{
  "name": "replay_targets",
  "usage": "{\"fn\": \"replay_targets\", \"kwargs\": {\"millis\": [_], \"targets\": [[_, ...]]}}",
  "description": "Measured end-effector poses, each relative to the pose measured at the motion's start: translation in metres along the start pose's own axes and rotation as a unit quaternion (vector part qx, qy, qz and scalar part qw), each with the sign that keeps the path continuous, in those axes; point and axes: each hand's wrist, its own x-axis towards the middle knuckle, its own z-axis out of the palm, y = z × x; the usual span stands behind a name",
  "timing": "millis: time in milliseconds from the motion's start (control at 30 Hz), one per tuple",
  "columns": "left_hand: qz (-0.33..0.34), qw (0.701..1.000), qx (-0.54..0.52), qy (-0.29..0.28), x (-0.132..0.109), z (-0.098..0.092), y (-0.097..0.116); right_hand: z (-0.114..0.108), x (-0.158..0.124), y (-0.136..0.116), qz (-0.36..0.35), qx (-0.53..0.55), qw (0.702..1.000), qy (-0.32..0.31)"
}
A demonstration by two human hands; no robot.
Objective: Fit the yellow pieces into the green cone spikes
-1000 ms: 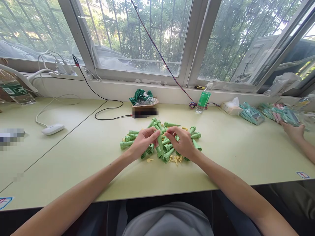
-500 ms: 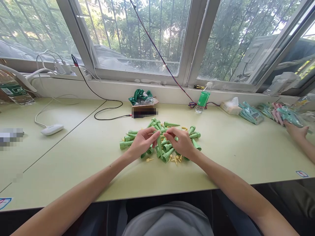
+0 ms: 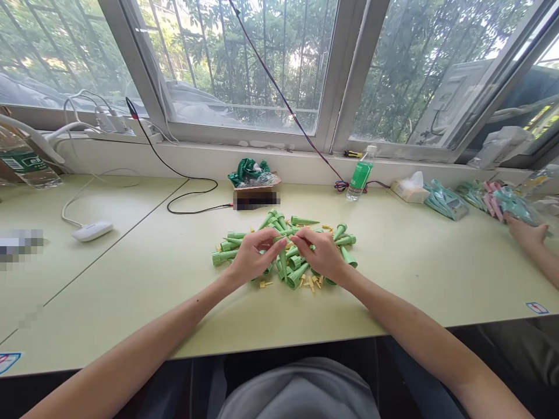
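Observation:
My left hand is closed on a green plastic watering spike, its narrow tip hanging downward. Close beside it, at the spike's upper end, my right hand pinches with thumb and forefinger; what lies between those fingertips is too small and covered to make out. Under and around both hands spreads a pile of similar green spikes, hollow cones with ribbed collars. Several small yellow plastic pegs lie at the near edge of the pile, and one yellow peg sits apart to the left.
Behind the pile stands a small open box with green plastic in it. A water bottle, a tissue pack and bagged goods line the back. Another person's hand touches bags at right. A white device lies left.
My left fingers have shifted slightly at the top of the spike, the thumb moving a little lower. My right hand keeps almost the same place and pinch.

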Motion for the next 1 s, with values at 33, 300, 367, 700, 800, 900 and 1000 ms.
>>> {"fn": "replay_targets", "kwargs": {"millis": [33,300,367,700,800,900,1000], "targets": [[0.000,1.000,0.006,0.003,0.0001,0.0000,0.0002,0.0004,-0.0002,0.0003,0.001,0.002,1.000,-0.002],[-0.049,0.997,-0.052,0.012,0.0017,-0.0017,0.0069,-0.0005,-0.0010,-0.0002,-0.017,0.008,1.000,-0.010],[-0.052,0.997,-0.059,0.011,0.0022,-0.0018,0.0070,-0.0011,-0.0008,-0.0005,-0.026,0.008,1.000,-0.014],[0.034,0.995,0.084,0.039,-0.0007,0.0006,0.0009,0.0026,-0.0031,0.0022,-0.030,0.007,0.999,-0.037],[0.085,0.987,0.128,0.039,-0.0012,-0.0001,0.0005,0.0032,-0.0039,0.0016,-0.019,0.005,0.999,-0.037],[0.112,0.981,0.157,0.036,-0.0019,-0.0020,-0.0002,0.0031,-0.0040,0.0001,-0.008,0.000,0.999,-0.042],[0.116,0.978,0.170,0.028,-0.0024,-0.0030,-0.0015,0.0031,-0.0041,-0.0006,0.002,0.002,0.999,-0.049]]}}
